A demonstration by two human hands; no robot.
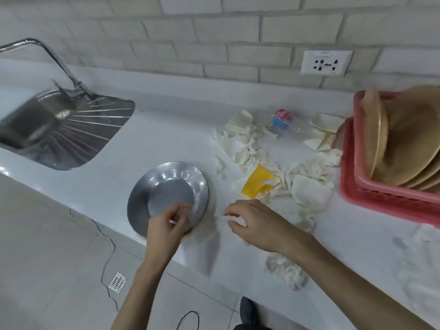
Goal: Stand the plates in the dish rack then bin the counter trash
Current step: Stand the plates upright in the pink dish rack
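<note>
Steel plates (166, 186): I see a small stack lying flat on the worktop (166, 129), near its front edge, right of the sink (71, 134).
Left hand (164, 228): fingers (181, 216) curled over the stack's near rim; the view is blurred there, so I cannot tell whether they grip it.
Right hand (250, 222): palm down just right of the stack, fingers (232, 211) loosely curled and holding nothing.
Dish rack (371, 198): pink, far right, with brown plates (409, 139) standing in it.
Trash: crumpled tissues (242, 148), a yellow wrapper (256, 182) and a plastic bottle (283, 122) lie between the stack and the rack.
</note>
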